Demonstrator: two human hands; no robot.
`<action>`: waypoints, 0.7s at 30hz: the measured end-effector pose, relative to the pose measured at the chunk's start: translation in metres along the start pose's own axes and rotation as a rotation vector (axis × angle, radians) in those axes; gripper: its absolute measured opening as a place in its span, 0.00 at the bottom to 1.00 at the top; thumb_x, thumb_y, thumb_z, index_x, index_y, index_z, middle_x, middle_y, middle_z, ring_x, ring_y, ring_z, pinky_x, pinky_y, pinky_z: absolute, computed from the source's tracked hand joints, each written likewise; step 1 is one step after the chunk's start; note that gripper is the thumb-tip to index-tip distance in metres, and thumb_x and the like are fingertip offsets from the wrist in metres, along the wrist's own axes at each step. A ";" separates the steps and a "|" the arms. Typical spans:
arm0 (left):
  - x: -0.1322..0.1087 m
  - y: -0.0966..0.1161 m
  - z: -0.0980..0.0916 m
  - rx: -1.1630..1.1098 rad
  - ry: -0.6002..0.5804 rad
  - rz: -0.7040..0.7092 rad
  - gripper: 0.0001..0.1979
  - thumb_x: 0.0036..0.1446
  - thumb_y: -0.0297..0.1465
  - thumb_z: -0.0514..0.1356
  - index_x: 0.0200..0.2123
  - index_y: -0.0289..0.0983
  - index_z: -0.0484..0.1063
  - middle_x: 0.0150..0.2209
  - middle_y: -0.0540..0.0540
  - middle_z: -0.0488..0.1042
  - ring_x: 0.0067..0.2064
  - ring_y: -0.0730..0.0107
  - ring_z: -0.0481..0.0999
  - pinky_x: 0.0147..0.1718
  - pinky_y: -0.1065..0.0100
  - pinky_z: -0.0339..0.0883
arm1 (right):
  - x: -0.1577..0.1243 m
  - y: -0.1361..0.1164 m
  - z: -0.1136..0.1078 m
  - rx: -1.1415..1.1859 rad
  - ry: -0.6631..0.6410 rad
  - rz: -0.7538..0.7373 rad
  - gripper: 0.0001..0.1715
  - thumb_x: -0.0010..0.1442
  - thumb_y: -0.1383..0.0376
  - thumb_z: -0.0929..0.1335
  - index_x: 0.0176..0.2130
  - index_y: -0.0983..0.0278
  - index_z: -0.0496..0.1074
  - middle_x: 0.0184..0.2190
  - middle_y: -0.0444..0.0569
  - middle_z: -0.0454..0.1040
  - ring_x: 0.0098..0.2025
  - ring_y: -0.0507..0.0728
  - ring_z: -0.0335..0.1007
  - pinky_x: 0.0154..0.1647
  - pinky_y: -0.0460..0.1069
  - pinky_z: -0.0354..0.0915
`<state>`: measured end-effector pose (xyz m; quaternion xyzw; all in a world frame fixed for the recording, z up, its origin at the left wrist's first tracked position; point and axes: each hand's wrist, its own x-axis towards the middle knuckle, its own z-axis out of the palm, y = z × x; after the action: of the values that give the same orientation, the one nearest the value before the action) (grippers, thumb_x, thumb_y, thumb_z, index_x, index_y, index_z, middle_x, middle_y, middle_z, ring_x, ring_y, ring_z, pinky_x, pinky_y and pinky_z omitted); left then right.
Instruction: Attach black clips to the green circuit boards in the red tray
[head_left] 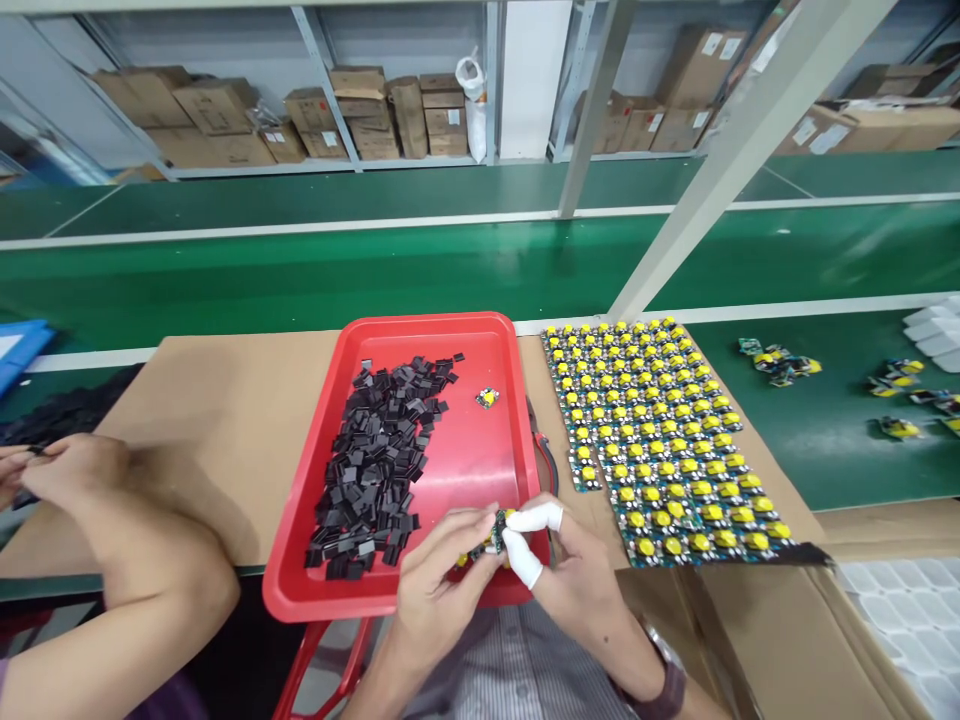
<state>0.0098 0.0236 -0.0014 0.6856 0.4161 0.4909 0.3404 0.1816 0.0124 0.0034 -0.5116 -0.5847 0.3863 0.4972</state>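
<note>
Over the near end of the red tray [480, 450], I watch both hands meet on one small board [496, 535]. The left hand [439, 575] has fingers and thumb pinched together on one side of it; the right hand [577, 570], white covers [525, 562] on thumb and forefinger, is clamped on the other. Yellow shows under the left fingers too, so I suspect more than one board is in that grasp, but I cannot tell, nor whether a black piece lies between. I would let the left hand be the steady vise, gripping by the edges, and leave the fine work to the covered right fingertips, with light, straight pressure and no twist, since the parts on the face look easy to knock. Staying low over the tray makes sense: anything dropped should land inside, on the bare side right of the black pieces [379, 450], where a loose board [487, 398] lies. The tray juts past the edge of the worktop [240, 410], so I'd rest no weight on its rim, and I'd swing the right elbow wide of the laid-out boards [660, 430].
</note>
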 end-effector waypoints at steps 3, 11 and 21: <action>-0.001 -0.001 0.001 -0.002 0.007 -0.017 0.23 0.55 0.19 0.69 0.52 0.45 0.80 0.46 0.45 0.84 0.45 0.64 0.84 0.47 0.63 0.81 | 0.001 0.002 0.002 -0.017 -0.007 -0.019 0.07 0.64 0.72 0.68 0.38 0.60 0.72 0.35 0.46 0.76 0.37 0.55 0.75 0.38 0.49 0.71; -0.004 -0.008 0.003 0.023 0.032 -0.048 0.18 0.57 0.22 0.68 0.50 0.43 0.82 0.44 0.44 0.85 0.43 0.62 0.85 0.44 0.63 0.82 | 0.000 0.007 0.005 -0.055 -0.012 -0.056 0.08 0.65 0.72 0.68 0.40 0.60 0.74 0.36 0.48 0.77 0.38 0.56 0.76 0.40 0.49 0.73; -0.003 -0.007 0.004 0.027 0.040 -0.063 0.17 0.56 0.21 0.68 0.48 0.42 0.82 0.43 0.45 0.84 0.43 0.64 0.84 0.45 0.66 0.80 | 0.009 0.007 0.004 0.035 -0.070 -0.042 0.09 0.66 0.71 0.68 0.40 0.60 0.78 0.33 0.46 0.77 0.35 0.55 0.75 0.38 0.49 0.72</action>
<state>0.0111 0.0235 -0.0099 0.6668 0.4507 0.4878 0.3380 0.1797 0.0224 -0.0022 -0.4765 -0.6055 0.4034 0.4935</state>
